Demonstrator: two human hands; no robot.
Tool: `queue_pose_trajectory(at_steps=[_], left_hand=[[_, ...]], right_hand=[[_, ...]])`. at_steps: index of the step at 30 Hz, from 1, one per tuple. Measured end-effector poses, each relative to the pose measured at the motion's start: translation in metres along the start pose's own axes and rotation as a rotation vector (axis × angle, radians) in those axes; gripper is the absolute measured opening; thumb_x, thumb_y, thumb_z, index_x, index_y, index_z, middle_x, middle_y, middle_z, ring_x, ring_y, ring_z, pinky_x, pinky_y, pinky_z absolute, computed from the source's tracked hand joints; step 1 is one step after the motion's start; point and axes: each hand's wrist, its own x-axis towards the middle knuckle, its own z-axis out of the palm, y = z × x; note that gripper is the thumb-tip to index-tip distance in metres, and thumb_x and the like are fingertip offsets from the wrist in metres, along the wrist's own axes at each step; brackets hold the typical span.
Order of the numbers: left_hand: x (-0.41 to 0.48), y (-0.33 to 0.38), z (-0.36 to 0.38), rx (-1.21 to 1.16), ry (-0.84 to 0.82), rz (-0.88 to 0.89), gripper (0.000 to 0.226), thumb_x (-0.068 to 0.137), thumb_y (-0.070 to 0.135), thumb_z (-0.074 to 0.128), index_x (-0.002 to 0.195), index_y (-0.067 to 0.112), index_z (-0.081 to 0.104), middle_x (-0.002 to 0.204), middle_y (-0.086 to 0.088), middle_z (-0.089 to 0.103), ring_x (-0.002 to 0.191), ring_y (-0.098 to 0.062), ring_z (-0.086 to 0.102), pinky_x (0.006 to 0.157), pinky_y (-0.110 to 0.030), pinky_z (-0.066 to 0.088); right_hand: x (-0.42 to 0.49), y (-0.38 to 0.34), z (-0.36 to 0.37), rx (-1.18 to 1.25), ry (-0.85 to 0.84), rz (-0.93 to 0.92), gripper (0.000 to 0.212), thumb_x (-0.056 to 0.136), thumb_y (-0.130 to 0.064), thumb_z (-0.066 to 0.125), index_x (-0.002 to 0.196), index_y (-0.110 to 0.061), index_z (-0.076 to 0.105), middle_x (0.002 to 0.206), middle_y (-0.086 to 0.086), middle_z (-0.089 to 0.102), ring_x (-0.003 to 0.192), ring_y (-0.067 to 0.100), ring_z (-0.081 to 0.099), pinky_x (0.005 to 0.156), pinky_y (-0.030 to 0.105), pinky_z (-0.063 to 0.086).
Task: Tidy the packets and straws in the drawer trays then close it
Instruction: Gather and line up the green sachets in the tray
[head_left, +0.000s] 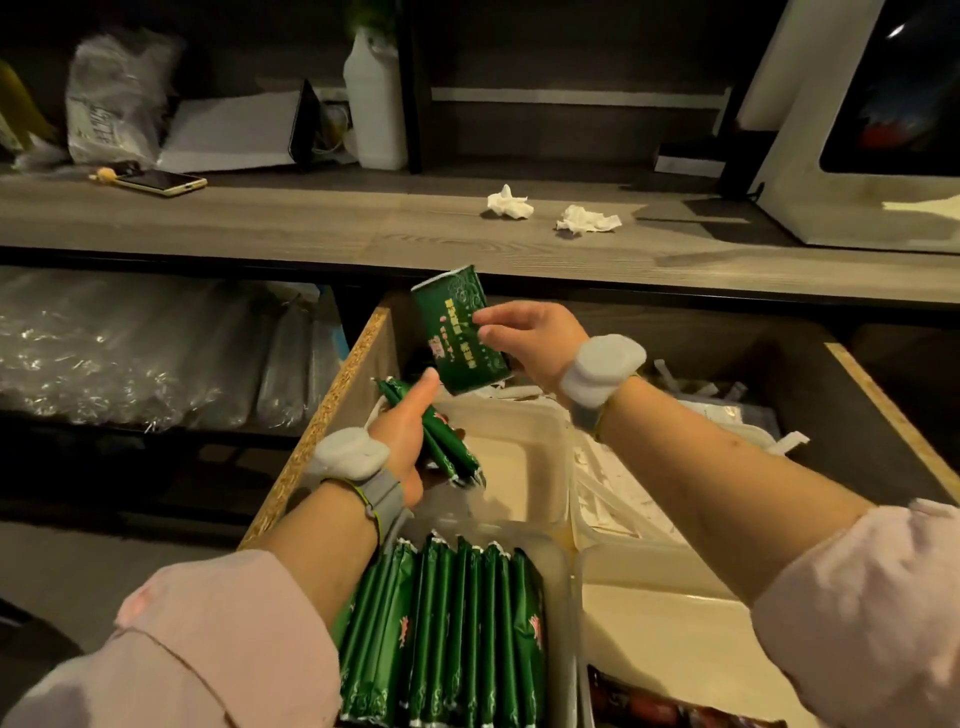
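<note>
Green foil packets (452, 623) stand on edge in a tight row in the tray at the near end of the open drawer (332, 410). Above the middle of the drawer the right hand (535, 345) pinches one flat green packet (460, 332) between thumb and curled fingers, printed face toward the camera, its lower corner just beside the left thumb. The left hand (402, 436), over the drawer's left side, has its fingers wrapped round a small bundle of packets (449, 452) that slants down over the cream tray (524, 452) in the drawer's middle. White paper-wrapped straws (618, 493) lie loose in the tray on the drawer's right side. Beyond the drawer, the wood-grain bench (311, 223) carries two crumpled tissues (510, 202), a phone (161, 182) and a white bottle (374, 104).
</note>
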Motion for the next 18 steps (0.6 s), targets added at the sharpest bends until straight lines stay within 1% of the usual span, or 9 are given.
queue_pose_trajectory(at_steps=[4,6,8,10,11,13,14,16,18], left_hand=[[-0.017,0.009,0.006,-0.073,-0.094,0.009,0.062,0.081,0.065,0.051,0.118,0.016,0.065,0.107,-0.016,0.071,0.093,-0.032,0.069,0.076,-0.044,0.056],[-0.021,0.011,0.009,-0.070,-0.146,-0.027,0.065,0.081,0.066,0.051,0.117,0.013,0.065,0.111,-0.019,0.070,0.098,-0.035,0.069,0.082,-0.051,0.055],[-0.029,0.010,0.012,-0.026,-0.223,-0.073,0.062,0.085,0.062,0.049,0.102,0.007,0.071,0.095,-0.018,0.075,0.083,-0.032,0.073,0.080,-0.046,0.055],[-0.042,0.007,0.019,0.046,-0.280,-0.127,0.057,0.091,0.053,0.043,0.084,0.007,0.076,0.079,-0.013,0.075,0.068,-0.027,0.073,0.076,-0.040,0.052],[-0.048,0.006,0.023,0.066,-0.286,-0.133,0.053,0.093,0.048,0.043,0.087,0.007,0.076,0.083,-0.012,0.074,0.074,-0.027,0.072,0.078,-0.041,0.052],[-0.055,0.006,0.029,0.081,-0.258,-0.102,0.047,0.095,0.043,0.044,0.117,0.006,0.064,0.107,-0.016,0.068,0.101,-0.032,0.066,0.094,-0.047,0.048],[-0.059,0.005,0.031,0.105,-0.272,-0.093,0.051,0.095,0.043,0.044,0.130,0.007,0.054,0.109,-0.015,0.065,0.103,-0.031,0.064,0.098,-0.045,0.045],[-0.067,0.004,0.035,0.138,-0.287,-0.115,0.062,0.094,0.050,0.042,0.142,0.011,0.041,0.089,-0.008,0.060,0.080,-0.025,0.059,0.093,-0.041,0.042],[-0.065,0.005,0.036,0.122,-0.326,-0.177,0.066,0.089,0.063,0.038,0.135,0.016,0.049,0.077,-0.010,0.061,0.074,-0.025,0.057,0.094,-0.045,0.041]], right_hand=[[-0.033,0.007,0.000,0.570,-0.097,0.451,0.024,0.093,-0.002,0.050,0.083,-0.020,0.063,0.081,0.003,0.060,0.067,0.016,0.059,0.052,0.022,0.054],[-0.042,0.015,0.004,0.537,-0.162,0.578,0.026,0.094,-0.003,0.047,0.083,-0.021,0.061,0.084,0.003,0.059,0.063,0.014,0.062,0.051,0.022,0.055],[-0.049,0.018,0.007,0.282,-0.194,0.555,0.023,0.094,-0.005,0.049,0.084,-0.020,0.063,0.086,0.003,0.061,0.070,0.014,0.063,0.062,0.028,0.054],[-0.060,0.011,0.012,0.008,-0.186,0.488,0.015,0.094,-0.014,0.052,0.098,-0.017,0.066,0.098,0.004,0.064,0.092,0.019,0.060,0.076,0.035,0.051],[-0.067,0.006,0.013,-0.052,-0.173,0.468,0.019,0.094,-0.020,0.052,0.108,-0.017,0.065,0.108,0.004,0.063,0.102,0.022,0.059,0.082,0.038,0.050],[-0.078,-0.003,0.014,0.001,-0.210,0.461,0.035,0.094,-0.033,0.051,0.126,-0.021,0.056,0.126,0.004,0.058,0.115,0.028,0.056,0.090,0.047,0.048],[-0.087,-0.006,0.013,0.047,-0.258,0.454,0.041,0.093,-0.039,0.052,0.131,-0.025,0.050,0.129,0.003,0.055,0.115,0.030,0.056,0.090,0.049,0.049],[-0.098,-0.010,0.014,0.079,-0.347,0.416,0.044,0.090,-0.041,0.058,0.131,-0.034,0.042,0.113,-0.001,0.060,0.099,0.022,0.062,0.076,0.038,0.057],[-0.105,-0.011,0.015,0.123,-0.332,0.410,0.036,0.089,-0.033,0.063,0.120,-0.031,0.045,0.096,0.000,0.064,0.084,0.017,0.064,0.066,0.030,0.057]])
